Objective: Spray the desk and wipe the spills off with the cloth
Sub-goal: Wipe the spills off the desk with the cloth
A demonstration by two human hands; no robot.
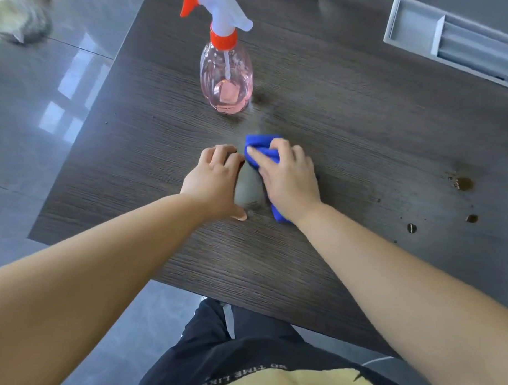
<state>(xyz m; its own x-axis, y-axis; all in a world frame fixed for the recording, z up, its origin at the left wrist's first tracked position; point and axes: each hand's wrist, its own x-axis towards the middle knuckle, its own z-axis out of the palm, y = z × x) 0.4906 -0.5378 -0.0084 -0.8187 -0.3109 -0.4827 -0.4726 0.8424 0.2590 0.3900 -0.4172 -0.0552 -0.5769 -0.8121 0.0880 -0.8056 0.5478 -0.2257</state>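
Desk (125, 173) of dark wood grain runs on a slant across the view, its left edge set against a glossy grey floor (43, 136) that mirrors bright windows. Left of centre, the left hand (215, 179) rests on the desk top, fingers loosely bent with their tips down on the wood and the thumb spread toward the near edge. It holds nothing. Below it, past the near edge of the desk, black trousers (224, 351) show.

Beyond the left hand and a little to its right, the spray bottle (226, 78) stands upright on the desk, well apart from both hands. Its clear body is partly filled with pink liquid, the collar and trigger are orange, and the head is white. A dull grey smear (248, 186) lies on the wood between the two hands, and a fainter streak runs up from it toward the bottle.

Just right of the smear, the blue cloth (263, 153) lies bunched on the desk near its middle. The right hand (289, 179) sits on top of it, palm down, the forefinger stretched across the fabric and the other fingers curled over the bunch. Cloth pokes out ahead of the fingertips and again beside the wrist.

Farther right, well apart from the cloth, brown spills (464, 183) dot the wood: one larger blot with specks around it and two smaller drops nearer the front edge. At the far right, a grey recessed tray (414, 25) is set into the desk top.
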